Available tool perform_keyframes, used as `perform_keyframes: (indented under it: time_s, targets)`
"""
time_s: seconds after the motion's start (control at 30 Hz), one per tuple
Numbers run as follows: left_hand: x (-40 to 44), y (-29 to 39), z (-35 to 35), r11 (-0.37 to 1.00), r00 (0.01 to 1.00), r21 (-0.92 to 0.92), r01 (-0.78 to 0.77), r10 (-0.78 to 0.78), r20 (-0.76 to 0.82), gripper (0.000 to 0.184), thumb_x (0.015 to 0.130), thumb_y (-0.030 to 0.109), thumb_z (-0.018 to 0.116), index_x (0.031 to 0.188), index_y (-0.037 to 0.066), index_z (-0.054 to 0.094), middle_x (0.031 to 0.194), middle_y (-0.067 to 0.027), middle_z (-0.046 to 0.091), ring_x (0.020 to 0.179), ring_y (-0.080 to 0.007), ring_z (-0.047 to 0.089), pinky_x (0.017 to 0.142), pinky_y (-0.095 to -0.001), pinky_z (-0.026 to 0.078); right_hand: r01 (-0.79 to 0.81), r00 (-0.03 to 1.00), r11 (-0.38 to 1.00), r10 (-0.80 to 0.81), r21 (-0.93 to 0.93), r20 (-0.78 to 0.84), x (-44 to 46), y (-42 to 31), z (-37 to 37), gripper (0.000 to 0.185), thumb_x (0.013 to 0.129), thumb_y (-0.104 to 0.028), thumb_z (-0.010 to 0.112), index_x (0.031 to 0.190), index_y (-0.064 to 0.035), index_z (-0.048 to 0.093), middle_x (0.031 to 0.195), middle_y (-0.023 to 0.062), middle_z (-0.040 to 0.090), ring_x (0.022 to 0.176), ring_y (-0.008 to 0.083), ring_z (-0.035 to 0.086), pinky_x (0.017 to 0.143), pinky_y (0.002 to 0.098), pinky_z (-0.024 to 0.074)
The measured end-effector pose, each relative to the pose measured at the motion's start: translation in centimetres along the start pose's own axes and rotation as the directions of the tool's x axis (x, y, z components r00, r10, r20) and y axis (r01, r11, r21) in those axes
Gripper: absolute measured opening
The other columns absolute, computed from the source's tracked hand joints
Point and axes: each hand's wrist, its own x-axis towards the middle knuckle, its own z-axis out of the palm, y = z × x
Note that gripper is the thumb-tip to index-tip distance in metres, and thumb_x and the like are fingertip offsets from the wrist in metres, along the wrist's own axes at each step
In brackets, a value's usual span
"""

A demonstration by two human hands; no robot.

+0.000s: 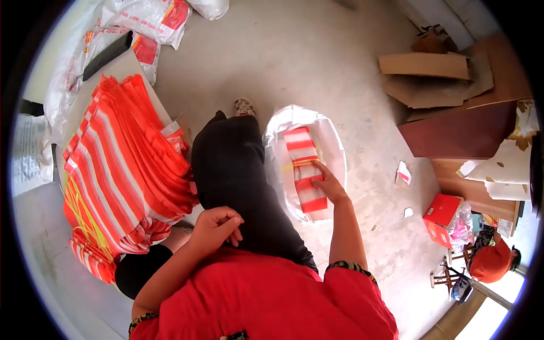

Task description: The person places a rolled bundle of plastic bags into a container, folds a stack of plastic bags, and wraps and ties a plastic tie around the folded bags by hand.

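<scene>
My right hand (327,180) holds a folded red-and-white striped bundle (305,170) by its right side, over the opening of a white bag (275,141). A thin yellow band goes round the bundle's middle. My left hand (218,225) is curled above my lap near the black trouser leg; whatever its fingers hold, if anything, is hidden. To the left lies a large pile of red-and-white striped cloth (113,164), with yellow strands (85,218) across its lower left part.
White printed plastic bags (141,22) lie at the upper left. Cardboard (425,66) is at the upper right beside a dark red panel (453,140). A red box (443,209) and a person in orange (490,262) are at the lower right.
</scene>
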Motion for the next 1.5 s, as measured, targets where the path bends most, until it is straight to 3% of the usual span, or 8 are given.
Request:
perform_keyframes:
  time_s: [0.13,0.33,0.47,0.53,0.8,1.2,1.4,1.5]
  targets:
    - [-0.3,0.0,-0.5,0.999,1.0,-0.048,0.023,-0.022,0.018,0.015,0.105,0.013,0.063,0.102,0.0,0.069,0.077,-0.0082,0.073,0.064,-0.015,0.071,0.059,-0.0254,0.055,0.041,0.993,0.956,-0.071,-0.29,-0.094,8.0,12.2,-0.7,0.074,0.085,0.006,0.067,0.155,-0.0142,0.052,0.146,0.0109,0.06,0.124,0.024,0.062,0.109,0.0339,0.0499]
    - [-0.2,-0.6,-1.0,0.997,0.999,-0.074,-0.005,0.007,0.031,0.014,0.105,0.01,0.063,0.101,-0.002,0.069,0.077,-0.0086,0.072,0.065,-0.015,0.07,0.059,-0.0268,0.058,0.157,0.958,0.926,-0.228,-0.344,-0.175,10.0,11.1,2.3,0.069,0.084,0.006,0.066,0.15,-0.0131,0.058,0.14,0.0146,0.065,0.125,0.0257,0.061,0.108,0.0334,0.0487]
    - [-0.2,-0.7,-1.0,0.997,1.0,-0.079,-0.004,0.006,0.027,0.014,0.105,0.009,0.063,0.101,-0.002,0.07,0.077,-0.0085,0.072,0.065,-0.0147,0.07,0.059,-0.0269,0.058,0.235,0.971,0.93,-0.212,-0.283,0.11,10.6,8.9,3.1,0.069,0.082,0.01,0.063,0.146,-0.0157,0.062,0.139,0.0157,0.065,0.124,0.0264,0.062,0.103,0.0334,0.0506]
    - [-0.2,-0.8,-1.1,0.996,0.999,-0.086,-0.024,0.027,0.034,0.014,0.105,0.009,0.063,0.101,-0.002,0.07,0.077,-0.0084,0.072,0.065,-0.0147,0.07,0.059,-0.0269,0.058,0.079,0.965,0.926,0.023,-0.369,0.263,9.0,6.2,3.0,0.071,0.08,0.014,0.062,0.145,-0.0149,0.063,0.138,0.0163,0.065,0.123,0.0276,0.062,0.101,0.0332,0.0516]
    - [-0.1,-0.6,-1.0,0.997,0.998,-0.052,-0.054,0.055,0.02,0.016,0.105,0.009,0.062,0.098,-0.004,0.069,0.076,-0.011,0.072,0.064,-0.0174,0.071,0.059,-0.0295,0.059,0.111,0.961,0.906,-0.202,-0.408,-0.187,12.5,12.3,4.2,0.061,0.084,0.012,0.054,0.139,-0.0111,0.066,0.135,0.0207,0.067,0.127,0.036,0.062,0.109,0.0357,0.0501]
    - [0.0,-0.8,-1.2,0.995,0.996,-0.057,-0.078,0.08,0.038,0.014,0.104,0.008,0.064,0.1,-0.004,0.071,0.079,-0.0098,0.072,0.066,-0.0154,0.072,0.059,-0.0273,0.06,0.007,0.929,0.887,-0.177,-0.461,-0.326,12.0,18.8,5.9,0.049,0.085,0.007,0.058,0.131,-0.0067,0.066,0.143,0.0193,0.059,0.134,0.0356,0.055,0.115,0.041,0.0448]
    - [0.1,-0.9,-1.2,0.993,0.996,-0.08,-0.083,0.086,0.032,0.014,0.104,0.008,0.063,0.099,-0.004,0.07,0.078,-0.01,0.072,0.066,-0.0162,0.071,0.059,-0.0283,0.06,-0.289,0.941,0.526,0.002,-0.8,-0.338,8.2,9.7,8.4,0.045,0.094,-0.007,0.063,0.138,-0.0134,0.063,0.155,0.0154,0.048,0.141,0.0362,0.05,0.117,0.0423,0.0427]
    - [0.0,-0.9,-1.1,0.994,0.997,-0.076,-0.075,0.077,0.027,0.015,0.105,0.008,0.063,0.099,-0.004,0.069,0.076,-0.0107,0.072,0.064,-0.0171,0.071,0.058,-0.0293,0.059,0.052,0.968,0.689,-0.214,-0.723,-0.134,9.7,13.4,8.3,0.044,0.097,-0.011,0.06,0.141,-0.0122,0.06,0.149,0.0198,0.053,0.139,0.0401,0.05,0.116,0.0443,0.0427]
